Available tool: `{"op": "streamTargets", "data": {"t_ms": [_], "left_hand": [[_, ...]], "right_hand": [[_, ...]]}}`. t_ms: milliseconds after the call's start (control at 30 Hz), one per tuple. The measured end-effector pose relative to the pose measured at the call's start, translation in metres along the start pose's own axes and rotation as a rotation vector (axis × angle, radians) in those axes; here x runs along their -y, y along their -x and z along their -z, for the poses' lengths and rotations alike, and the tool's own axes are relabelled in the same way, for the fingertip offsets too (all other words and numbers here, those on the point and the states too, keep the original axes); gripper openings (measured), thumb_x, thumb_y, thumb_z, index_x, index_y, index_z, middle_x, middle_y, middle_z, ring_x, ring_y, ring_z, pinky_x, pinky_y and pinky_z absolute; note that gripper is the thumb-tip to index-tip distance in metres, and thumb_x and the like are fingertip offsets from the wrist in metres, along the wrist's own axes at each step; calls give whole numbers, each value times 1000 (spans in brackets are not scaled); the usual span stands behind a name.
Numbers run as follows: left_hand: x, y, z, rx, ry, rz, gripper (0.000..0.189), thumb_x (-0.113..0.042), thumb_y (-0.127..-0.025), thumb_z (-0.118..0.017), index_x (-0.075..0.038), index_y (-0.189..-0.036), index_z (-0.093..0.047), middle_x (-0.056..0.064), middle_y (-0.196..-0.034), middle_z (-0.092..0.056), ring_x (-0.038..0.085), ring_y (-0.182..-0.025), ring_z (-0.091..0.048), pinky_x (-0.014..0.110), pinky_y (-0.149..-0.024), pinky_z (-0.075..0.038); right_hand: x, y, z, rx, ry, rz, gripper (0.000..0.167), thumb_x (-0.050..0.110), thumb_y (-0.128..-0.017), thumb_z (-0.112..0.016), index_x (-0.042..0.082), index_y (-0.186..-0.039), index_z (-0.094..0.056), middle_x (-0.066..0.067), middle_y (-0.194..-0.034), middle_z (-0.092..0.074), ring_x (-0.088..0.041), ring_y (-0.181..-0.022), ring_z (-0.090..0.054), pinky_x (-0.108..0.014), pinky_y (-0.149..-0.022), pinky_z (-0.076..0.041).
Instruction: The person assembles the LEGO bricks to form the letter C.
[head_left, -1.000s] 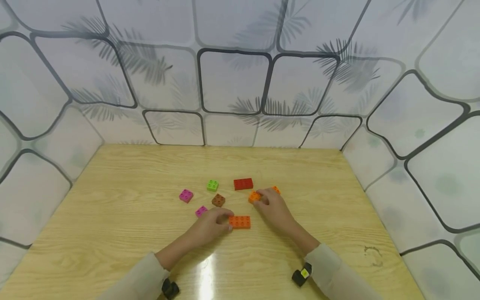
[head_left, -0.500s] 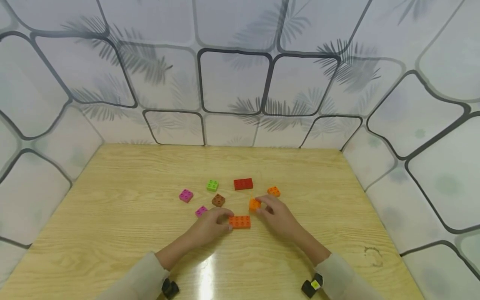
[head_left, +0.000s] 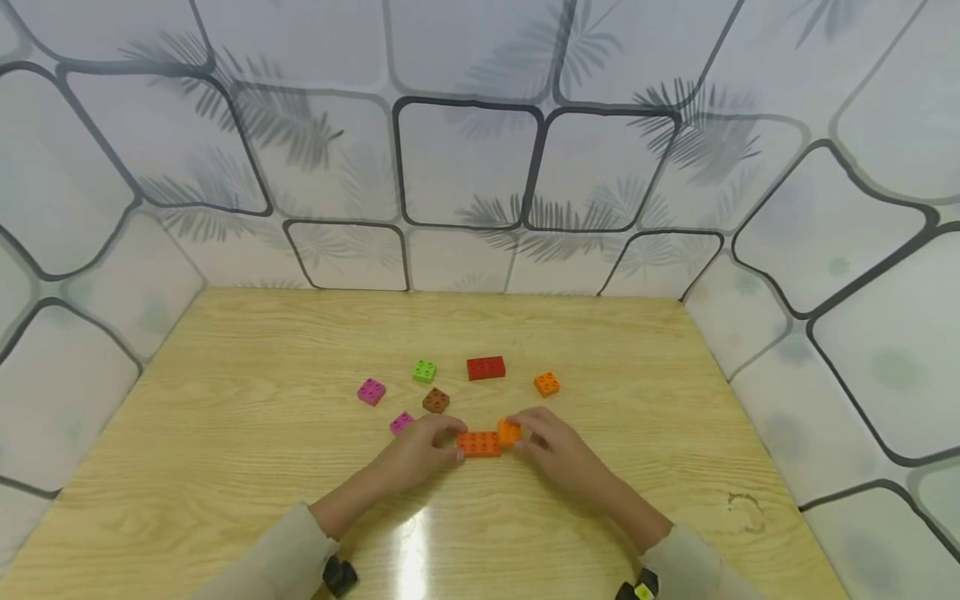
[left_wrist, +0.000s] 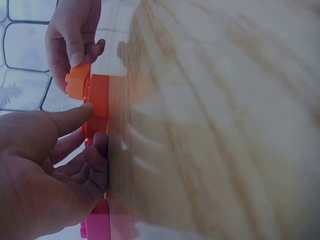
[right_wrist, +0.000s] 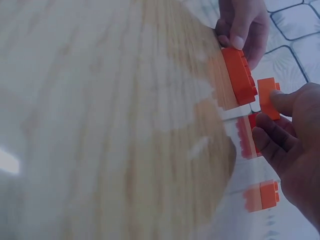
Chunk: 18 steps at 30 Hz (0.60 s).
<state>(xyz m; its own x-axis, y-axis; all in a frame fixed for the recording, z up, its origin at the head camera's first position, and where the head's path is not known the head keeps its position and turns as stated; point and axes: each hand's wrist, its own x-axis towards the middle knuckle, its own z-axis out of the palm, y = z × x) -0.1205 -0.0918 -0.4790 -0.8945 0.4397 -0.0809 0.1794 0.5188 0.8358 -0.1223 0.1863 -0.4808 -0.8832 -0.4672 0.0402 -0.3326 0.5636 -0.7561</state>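
Left hand (head_left: 422, 447) pinches orange-red oblong plastic brick (head_left: 478, 444); right hand (head_left: 557, 445), orange square plastic brick (head_left: 508, 431); beyond, at twelve o'clock, red oblong plastic brick (head_left: 486, 367).

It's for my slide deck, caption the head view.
Over a wooden table, the right hand holds a small orange brick near a long orange brick gripped by the left hand.

On the wood-grained table (head_left: 262, 358) before me I see a red brick (head_left: 486, 367), a green brick (head_left: 424, 371), a brown brick (head_left: 436, 401), a magenta brick (head_left: 371, 392) farthest left, and a small orange block (head_left: 547, 384) right of the red; frond-patterned walls (head_left: 468, 167) rise beyond.
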Motion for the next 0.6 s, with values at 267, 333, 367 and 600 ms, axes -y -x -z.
{"op": "streamTargets", "data": {"t_ms": [267,333,367,600], "left_hand": [[2,-1,0,6,13,0,34,-21,-94,-72,-11,-126,-67,7,-131,-64,31,-126,-56,56,-105,-43],[2,-1,1,7,16,-4,33,-20,-94,-72,-11,-125,-67,8,-131,-64,31,-127,-56,56,-106,-42],[2,-1,1,9,16,-6,33,-20,-94,-72,-11,-125,-67,8,-131,-64,31,-127,-56,56,-106,-42],[1,-1,2,15,10,-6,32,-18,-94,-72,-10,-124,-67,9,-130,-64,32,-127,-56,56,-106,-42]], "right_hand": [[6,4,-4,46,50,48,38,32,-103,-59,29,-141,-58,18,-133,-54,-4,-114,-56,-30,-93,-52],[7,4,-5,48,89,71,37,31,-103,-58,29,-141,-58,17,-133,-54,-4,-115,-57,-30,-93,-52],[7,4,-5,46,106,82,37,31,-104,-58,29,-141,-58,16,-133,-54,-4,-113,-57,-30,-92,-53],[7,3,-8,19,232,135,37,29,-104,-58,27,-141,-58,11,-133,-55,-7,-114,-59,-33,-92,-54]]}}
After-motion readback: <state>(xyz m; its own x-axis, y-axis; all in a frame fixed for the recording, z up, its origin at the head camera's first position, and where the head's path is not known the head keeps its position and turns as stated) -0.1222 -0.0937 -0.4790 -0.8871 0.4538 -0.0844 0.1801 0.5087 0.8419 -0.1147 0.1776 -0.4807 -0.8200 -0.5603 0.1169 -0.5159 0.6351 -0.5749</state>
